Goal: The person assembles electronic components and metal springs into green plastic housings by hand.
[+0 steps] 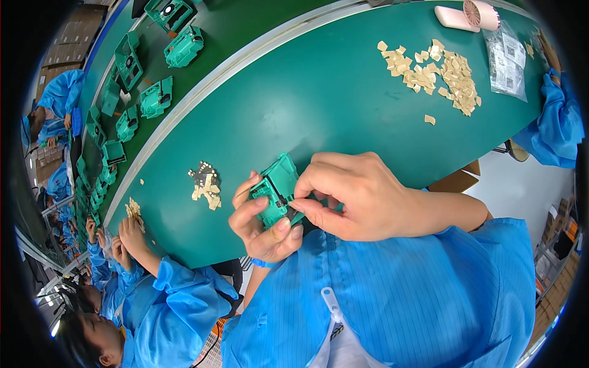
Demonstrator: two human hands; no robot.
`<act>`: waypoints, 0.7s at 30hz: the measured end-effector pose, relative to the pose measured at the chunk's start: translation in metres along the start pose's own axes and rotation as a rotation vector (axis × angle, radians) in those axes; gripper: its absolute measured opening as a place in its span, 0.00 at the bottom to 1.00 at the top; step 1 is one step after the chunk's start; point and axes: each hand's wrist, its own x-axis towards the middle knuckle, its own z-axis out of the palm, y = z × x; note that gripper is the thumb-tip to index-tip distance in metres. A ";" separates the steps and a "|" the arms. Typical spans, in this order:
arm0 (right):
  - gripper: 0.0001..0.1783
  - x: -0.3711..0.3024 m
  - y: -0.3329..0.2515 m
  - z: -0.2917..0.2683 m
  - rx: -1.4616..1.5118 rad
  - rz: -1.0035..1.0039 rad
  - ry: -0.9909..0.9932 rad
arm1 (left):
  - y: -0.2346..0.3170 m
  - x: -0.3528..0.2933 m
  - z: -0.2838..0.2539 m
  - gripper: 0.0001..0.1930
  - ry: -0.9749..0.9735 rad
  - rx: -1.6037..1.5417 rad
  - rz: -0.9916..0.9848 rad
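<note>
My left hand point(262, 230) grips a green plastic housing point(282, 176), its fingers wrapped round the left and near sides. The housing is tilted, its open inside facing up, with a dark part point(281, 199) set along its middle. From the right, my right hand point(353, 196) reaches to the housing's edge. Its thumb and index finger are pinched together at the near right corner; what lies between them is too small to make out. To the left lies a small pile of black pieces and cream-coloured scraps point(207, 184) on the green table point(294, 110).
Many small cream pieces point(457, 80) are spread at the far right, near a pink handheld fan point(481, 15) and a clear plastic bag point(506, 61). Beyond a metal rail point(245, 58), more green housings point(156, 97) stand on a line. Co-workers in blue point(178, 306) sit leftward; another sleeve point(555, 122) shows right.
</note>
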 end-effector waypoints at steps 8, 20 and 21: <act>0.07 -0.001 0.000 0.001 -0.068 -0.034 0.017 | 0.000 0.000 -0.001 0.14 -0.016 0.006 0.001; 0.08 -0.001 0.001 0.002 -0.132 -0.041 0.009 | 0.000 -0.001 0.000 0.14 -0.022 -0.009 -0.038; 0.08 -0.001 0.001 0.002 -0.143 -0.044 0.009 | -0.001 -0.001 0.000 0.14 -0.017 -0.012 -0.033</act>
